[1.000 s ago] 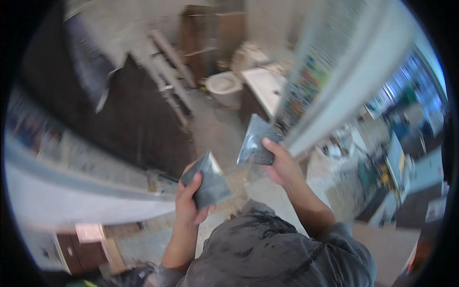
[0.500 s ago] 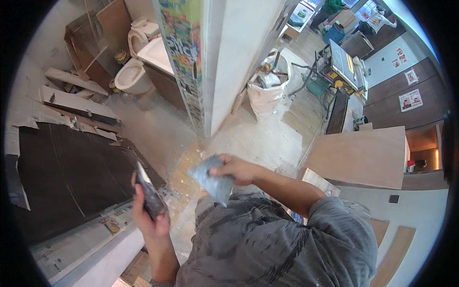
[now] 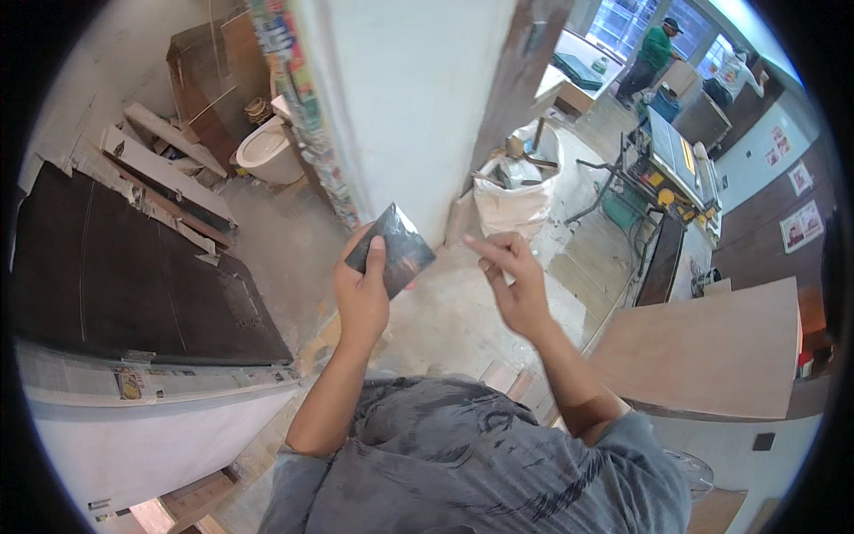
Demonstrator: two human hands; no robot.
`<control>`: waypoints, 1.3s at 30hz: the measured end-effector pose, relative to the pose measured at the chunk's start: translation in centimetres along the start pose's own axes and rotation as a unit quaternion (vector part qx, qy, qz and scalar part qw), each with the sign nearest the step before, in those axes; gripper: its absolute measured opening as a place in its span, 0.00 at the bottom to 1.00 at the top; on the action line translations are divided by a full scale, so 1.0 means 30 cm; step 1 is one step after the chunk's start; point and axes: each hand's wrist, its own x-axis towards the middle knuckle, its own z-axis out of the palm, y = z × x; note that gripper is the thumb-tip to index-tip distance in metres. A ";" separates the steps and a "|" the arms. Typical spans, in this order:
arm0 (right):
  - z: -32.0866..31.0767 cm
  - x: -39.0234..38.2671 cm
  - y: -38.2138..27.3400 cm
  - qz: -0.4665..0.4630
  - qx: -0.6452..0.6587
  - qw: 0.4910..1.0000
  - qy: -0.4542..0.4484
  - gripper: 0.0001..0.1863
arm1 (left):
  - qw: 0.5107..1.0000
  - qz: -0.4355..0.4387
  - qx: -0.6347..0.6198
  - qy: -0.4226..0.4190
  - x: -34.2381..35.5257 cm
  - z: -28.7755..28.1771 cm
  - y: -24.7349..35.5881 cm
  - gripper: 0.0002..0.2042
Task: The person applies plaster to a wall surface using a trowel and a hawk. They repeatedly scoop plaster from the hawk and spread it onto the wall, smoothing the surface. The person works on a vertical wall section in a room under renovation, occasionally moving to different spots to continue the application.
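My left hand [image 3: 360, 280] grips a dark square metal plate [image 3: 389, 250], thumb across its face, held up in front of my body. Whether a second plate lies behind it I cannot tell. My right hand [image 3: 516, 280] is raised a little to the right of the plate, apart from it, index finger stretched out and the others partly curled; I see no plate in it. Behind both hands is a white wall end [image 3: 409, 116], edged with colourful printed covering.
Left: dark torn-edged panel [image 3: 133, 267], boards [image 3: 160, 187], toilet [image 3: 271, 151]. Right: white debris sack [image 3: 516, 200], table saw [image 3: 676, 169], light wooden panel [image 3: 694, 347]. Two people work at the back, one in green [image 3: 656, 49], one in white [image 3: 729, 76].
Earlier each hand held a plate; now only my left visibly holds one, raised higher, and my right hand's fingers have come apart. The view has swung, bringing the room at right into sight.
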 end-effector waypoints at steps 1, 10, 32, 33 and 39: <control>-0.016 -0.062 0.015 -0.017 -0.038 0.999 0.012 0.31 | 1.000 -0.004 -0.015 -0.001 -0.014 0.063 -0.024 0.16; -0.328 -0.204 -0.011 -0.085 -0.246 0.960 0.107 0.38 | 0.992 0.028 -0.002 -0.124 -0.140 0.484 0.078 0.19; -0.496 0.422 0.679 0.092 -0.257 0.947 0.167 0.25 | 0.958 -0.051 0.130 -0.250 0.464 0.874 -0.382 0.18; -0.525 0.495 0.737 0.107 -0.203 0.957 0.175 0.24 | 0.960 -0.083 0.126 -0.234 0.545 0.887 -0.417 0.18; -0.614 0.809 1.056 0.358 0.273 0.863 0.230 0.14 | 0.935 -0.281 -0.055 -0.208 0.886 0.915 -0.527 0.14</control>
